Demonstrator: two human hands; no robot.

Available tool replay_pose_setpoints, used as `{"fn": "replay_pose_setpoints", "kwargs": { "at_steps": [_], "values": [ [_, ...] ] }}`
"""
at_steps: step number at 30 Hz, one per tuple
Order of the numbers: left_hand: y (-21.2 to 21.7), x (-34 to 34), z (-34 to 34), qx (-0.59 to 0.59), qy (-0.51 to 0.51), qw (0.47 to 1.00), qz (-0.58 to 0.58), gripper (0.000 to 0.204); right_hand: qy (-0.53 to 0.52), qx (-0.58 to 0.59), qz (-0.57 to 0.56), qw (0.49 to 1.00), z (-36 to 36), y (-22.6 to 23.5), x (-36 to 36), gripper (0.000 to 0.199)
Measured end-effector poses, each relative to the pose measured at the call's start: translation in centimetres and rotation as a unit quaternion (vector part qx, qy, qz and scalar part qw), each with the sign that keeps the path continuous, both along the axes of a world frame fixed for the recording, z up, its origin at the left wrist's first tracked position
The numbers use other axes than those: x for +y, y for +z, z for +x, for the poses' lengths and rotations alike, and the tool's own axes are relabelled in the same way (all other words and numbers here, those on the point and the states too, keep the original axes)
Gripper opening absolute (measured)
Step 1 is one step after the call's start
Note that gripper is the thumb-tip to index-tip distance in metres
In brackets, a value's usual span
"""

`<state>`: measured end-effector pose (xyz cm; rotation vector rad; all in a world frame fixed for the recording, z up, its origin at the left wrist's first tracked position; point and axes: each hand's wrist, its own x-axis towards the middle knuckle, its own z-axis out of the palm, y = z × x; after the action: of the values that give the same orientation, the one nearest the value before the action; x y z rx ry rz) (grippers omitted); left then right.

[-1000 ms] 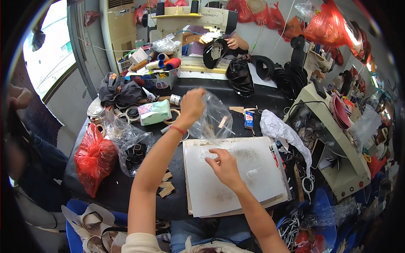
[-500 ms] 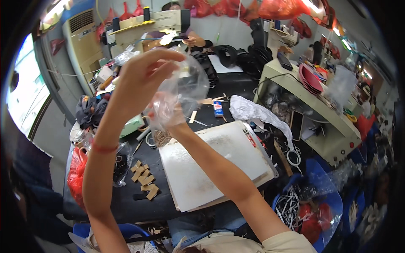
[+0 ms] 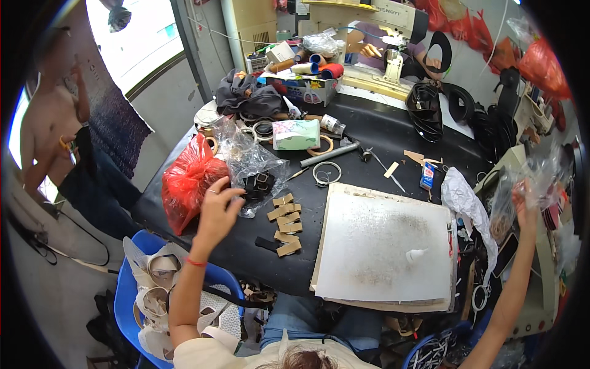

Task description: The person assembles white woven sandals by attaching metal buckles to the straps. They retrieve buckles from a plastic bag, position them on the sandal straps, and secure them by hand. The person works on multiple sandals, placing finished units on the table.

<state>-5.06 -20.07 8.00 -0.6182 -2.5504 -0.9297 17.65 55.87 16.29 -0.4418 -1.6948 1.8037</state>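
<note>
My left hand [image 3: 218, 212] hovers by the tied red plastic bag [image 3: 192, 175], fingers apart and nothing in them. Just beyond its fingertips lies a clear bag of black buckles [image 3: 261, 181]. Whether the fingers touch either bag I cannot tell. Several tan strip pieces [image 3: 286, 221] lie to the right of this hand. Far to the right, my right hand [image 3: 525, 206] is raised and closed on a clear plastic bag [image 3: 541, 175], with something brownish in its lower part. A white crumpled cloth or bag [image 3: 464, 203] lies left of that hand.
A white board [image 3: 381, 246] covers the table's front right. Behind are a tissue pack [image 3: 296, 134], a metal rod [image 3: 330, 155] and rings. A blue tub [image 3: 130, 289] of pale pieces stands lower left. One person stands at left; another works at a sewing machine [image 3: 390, 61].
My hands, together at the clear plastic bag before, are now wide apart. The right carried the bag to the right; the left let go and came down near the red bag. The view turned left.
</note>
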Motion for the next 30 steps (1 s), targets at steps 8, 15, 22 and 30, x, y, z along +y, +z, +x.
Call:
{"fn": "replay_pose_setpoints", "kwargs": {
  "at_steps": [8,15,22,30],
  "values": [
    [-5.9,3.1,-4.7,0.133,0.046,0.953,-0.269,0.023,-0.156,-0.211,-0.030,0.965,0.6,-9.9,2.3,0.058],
    [0.4,3.3,-13.3,0.193,0.094,0.973,-0.080,0.019,-0.089,-0.223,0.187,0.953,0.2,-1.3,-17.1,0.053],
    [19.7,10.5,-13.0,0.402,0.019,0.909,0.104,0.017,0.038,-0.144,0.280,0.948,-1.6,2.6,-29.7,0.032],
    [21.4,15.4,-13.1,0.308,-0.049,0.937,0.155,0.013,0.298,-0.108,0.349,0.882,-7.1,-2.6,-44.0,0.032]
  ]
}}
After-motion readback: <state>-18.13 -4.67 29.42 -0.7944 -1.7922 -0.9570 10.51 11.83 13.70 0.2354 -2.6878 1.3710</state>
